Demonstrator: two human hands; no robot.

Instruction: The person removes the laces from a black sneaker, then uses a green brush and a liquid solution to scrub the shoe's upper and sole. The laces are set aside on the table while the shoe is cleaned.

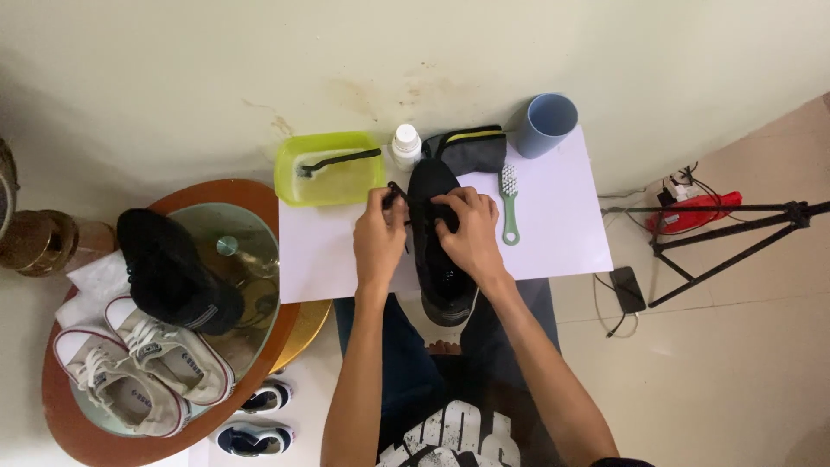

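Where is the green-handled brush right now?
In the head view, the green-handled brush lies on the white sheet, just right of the person's right hand and the black shoe, below the blue cup.

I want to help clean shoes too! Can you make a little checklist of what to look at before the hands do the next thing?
1. Black shoe rests on the white board: ok.
2. Left hand pinching the lace: ok.
3. Right hand steadying the shoe: ok.
4. Green-handled brush close by, to the right: ok.
5. White bottle capped: cannot tell.
6. Yellow-green tub holds water: cannot tell.
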